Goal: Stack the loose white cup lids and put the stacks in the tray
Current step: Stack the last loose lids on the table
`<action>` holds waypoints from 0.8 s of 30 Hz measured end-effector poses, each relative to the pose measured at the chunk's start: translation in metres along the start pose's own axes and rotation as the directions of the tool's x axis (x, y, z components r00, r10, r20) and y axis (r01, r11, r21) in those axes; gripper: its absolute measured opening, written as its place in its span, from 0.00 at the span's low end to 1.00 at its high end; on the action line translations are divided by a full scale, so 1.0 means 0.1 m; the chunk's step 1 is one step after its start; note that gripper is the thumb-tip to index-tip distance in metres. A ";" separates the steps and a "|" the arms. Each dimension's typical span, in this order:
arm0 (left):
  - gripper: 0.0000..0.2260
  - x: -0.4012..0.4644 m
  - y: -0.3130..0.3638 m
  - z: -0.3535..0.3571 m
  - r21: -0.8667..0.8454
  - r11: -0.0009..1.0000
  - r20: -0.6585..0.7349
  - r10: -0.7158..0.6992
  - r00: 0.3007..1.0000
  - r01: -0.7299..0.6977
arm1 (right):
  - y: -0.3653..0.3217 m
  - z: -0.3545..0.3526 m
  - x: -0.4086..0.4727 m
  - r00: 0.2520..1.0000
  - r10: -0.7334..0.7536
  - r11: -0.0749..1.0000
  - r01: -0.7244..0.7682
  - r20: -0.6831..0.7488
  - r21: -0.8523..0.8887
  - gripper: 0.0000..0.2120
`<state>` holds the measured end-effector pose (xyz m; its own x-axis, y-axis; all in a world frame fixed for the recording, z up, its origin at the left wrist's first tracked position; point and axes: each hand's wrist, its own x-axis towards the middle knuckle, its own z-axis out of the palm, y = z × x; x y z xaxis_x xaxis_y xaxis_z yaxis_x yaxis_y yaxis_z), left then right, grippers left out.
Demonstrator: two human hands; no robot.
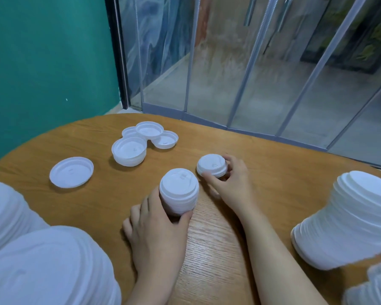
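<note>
My left hand (154,225) grips a tall stack of white lids (179,191) standing on the wooden table (273,164). Just right of it my right hand (231,183) holds a short stack of lids (211,165) by its rim, thumb in front and fingers behind. Further back lie an upturned stack of lids (129,154), three loose upturned lids (156,134) overlapping each other, and one single upturned lid (71,172) at the left. No tray is in view.
Large finished lid stacks stand close to me: two at the lower left (42,267) and one leaning at the right (352,219). A green wall (48,62) and glass panels (251,73) border the table's far edge.
</note>
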<state>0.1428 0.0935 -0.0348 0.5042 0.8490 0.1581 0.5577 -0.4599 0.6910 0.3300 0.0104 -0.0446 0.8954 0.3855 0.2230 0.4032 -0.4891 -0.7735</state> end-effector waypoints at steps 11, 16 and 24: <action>0.32 -0.01 0.00 -0.01 0.013 1.000 0.004 0.011 1.000 -0.011 | -0.03 -0.05 0.00 1.000 0.007 0.971 -0.011 0.017 0.238 0.21; 0.31 -0.01 0.00 0.01 0.020 1.000 -0.011 0.016 1.000 -0.016 | -0.26 -0.17 -0.03 0.988 -0.076 0.898 0.010 0.133 0.441 0.22; 0.29 0.00 -0.01 0.03 0.033 0.999 -0.032 0.016 0.999 -0.015 | -0.62 -0.27 -0.03 0.880 -0.251 0.883 0.038 0.403 0.468 0.27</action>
<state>0.1445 0.0929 -0.0376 0.4916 0.8496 0.1912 0.5715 -0.4804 0.6653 0.3069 0.0185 0.0185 0.6103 0.7775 0.1516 0.3016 -0.0512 -0.9521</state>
